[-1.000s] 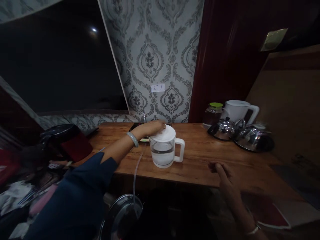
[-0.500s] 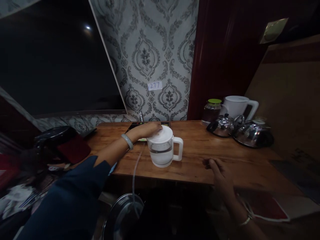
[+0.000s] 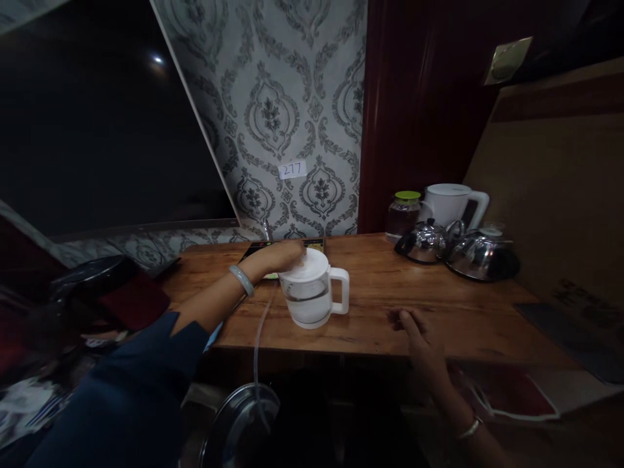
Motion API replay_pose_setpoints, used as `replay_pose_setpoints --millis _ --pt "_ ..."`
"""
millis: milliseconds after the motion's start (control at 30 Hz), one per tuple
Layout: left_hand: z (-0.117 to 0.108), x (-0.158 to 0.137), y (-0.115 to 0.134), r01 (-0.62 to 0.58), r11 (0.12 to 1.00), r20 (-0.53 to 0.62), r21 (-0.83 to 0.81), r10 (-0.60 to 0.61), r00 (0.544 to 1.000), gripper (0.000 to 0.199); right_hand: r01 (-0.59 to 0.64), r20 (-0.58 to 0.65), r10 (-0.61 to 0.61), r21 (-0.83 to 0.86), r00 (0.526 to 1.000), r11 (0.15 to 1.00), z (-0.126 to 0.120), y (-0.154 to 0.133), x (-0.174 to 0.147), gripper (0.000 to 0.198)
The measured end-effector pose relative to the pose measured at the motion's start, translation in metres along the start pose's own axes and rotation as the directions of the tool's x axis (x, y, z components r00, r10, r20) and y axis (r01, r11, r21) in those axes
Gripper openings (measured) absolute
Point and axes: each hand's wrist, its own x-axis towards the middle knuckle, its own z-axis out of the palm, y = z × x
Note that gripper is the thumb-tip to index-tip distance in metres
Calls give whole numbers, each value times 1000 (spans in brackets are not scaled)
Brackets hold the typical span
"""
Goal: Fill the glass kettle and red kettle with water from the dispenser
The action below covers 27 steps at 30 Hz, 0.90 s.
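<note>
The glass pitcher with clear liquid is placed near the front edge of the worktop. Its white lid is touched by the left hand, but whether the fingers are clamped cannot be told. The right hand is held apart from it, fingers curled, their contact with the thumb being unclear.

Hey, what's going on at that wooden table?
A person's left hand is on the white lid of a clear jug, which is partly filled with clear liquid. The jug stands on the wooden table. The right hand is apart from the jug, over by the table's front edge, with nothing visible in it. Two shiny kettles sit farther back on the right.
</note>
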Motion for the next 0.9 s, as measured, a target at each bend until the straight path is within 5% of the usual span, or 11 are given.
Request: replay_pose_setpoints --millis 367,567,700,767,833,900 --pt "-3 -6 10 -30 999 94 17 28 995 25 -10 6 10 27 1000 1000 4 1 1 44" --pt "-5 -3 9 -40 999 105 -2 40 994 21 70 87 -69 -7 994 998 31 -11 18 35" --pt "0 -17 4 -26 994 -65 -102 19 998 30 121 172 -116 -21 978 992 62 -6 33 42" --pt "16 -35 3 9 974 -287 -225 -75 955 41 129 219 -129 14 967 992 76 1 39 48" --pt "46 -57 7 73 915 -457 -397 -266 849 51 112 248 -125 67 961 991 88 6 44 48" --pt "89 -76 17 112 796 -501 -595 -476 723 66 67 265 -100 131 959 989 97 9 49 43"
